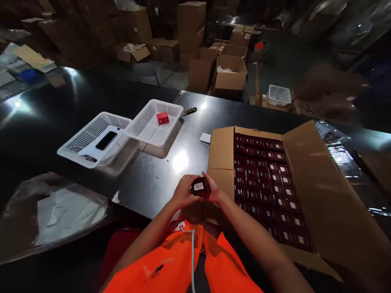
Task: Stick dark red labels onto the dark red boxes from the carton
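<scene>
You had a small dark-red box [205, 187] at lower centre of the frame, left hand [184, 192] and right hand [213, 189] pinching it from opposite sides, white label [198, 186] showing. Probably light and stiff, slick-faced, corners easy to dent; best gripped by the side faces, off the label. Right of frame: open carton [221, 148], rows of similar boxes [262, 175] inside. Left of centre: two white baskets [154, 140], bright red box [163, 118] in one. Top centre: more cartons [230, 79].
</scene>
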The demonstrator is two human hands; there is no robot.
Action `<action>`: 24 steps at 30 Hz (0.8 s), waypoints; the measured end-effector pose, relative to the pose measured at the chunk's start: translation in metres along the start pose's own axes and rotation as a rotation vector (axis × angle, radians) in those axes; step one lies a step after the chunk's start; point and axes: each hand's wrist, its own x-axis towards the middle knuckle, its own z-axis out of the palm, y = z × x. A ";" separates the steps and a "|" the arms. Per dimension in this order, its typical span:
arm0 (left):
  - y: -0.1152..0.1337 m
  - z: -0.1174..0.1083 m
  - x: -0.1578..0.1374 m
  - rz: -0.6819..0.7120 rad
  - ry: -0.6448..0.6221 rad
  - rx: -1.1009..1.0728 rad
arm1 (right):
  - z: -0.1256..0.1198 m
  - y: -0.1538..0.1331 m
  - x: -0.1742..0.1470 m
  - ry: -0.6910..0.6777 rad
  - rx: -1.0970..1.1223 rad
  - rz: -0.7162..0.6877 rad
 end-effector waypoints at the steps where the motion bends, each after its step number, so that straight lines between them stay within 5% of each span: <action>1: -0.007 -0.006 -0.003 0.000 -0.001 0.008 | 0.004 0.004 0.009 0.045 -0.014 -0.017; 7: -0.072 -0.025 -0.004 -0.023 -0.012 0.077 | 0.004 0.037 0.056 0.408 -0.212 -0.199; 11: -0.131 -0.021 0.003 -0.120 -0.091 0.162 | -0.005 0.077 0.053 0.634 -0.325 -0.271; 18: -0.163 -0.014 -0.013 -0.037 -0.294 0.231 | -0.014 0.156 -0.036 0.916 -0.342 -0.430; 21: -0.180 -0.026 -0.004 -0.053 -0.153 0.310 | -0.010 0.181 -0.085 1.084 -0.475 -0.521; 24: -0.187 -0.063 0.038 0.031 0.030 0.376 | -0.007 0.202 -0.129 1.283 -0.509 -0.565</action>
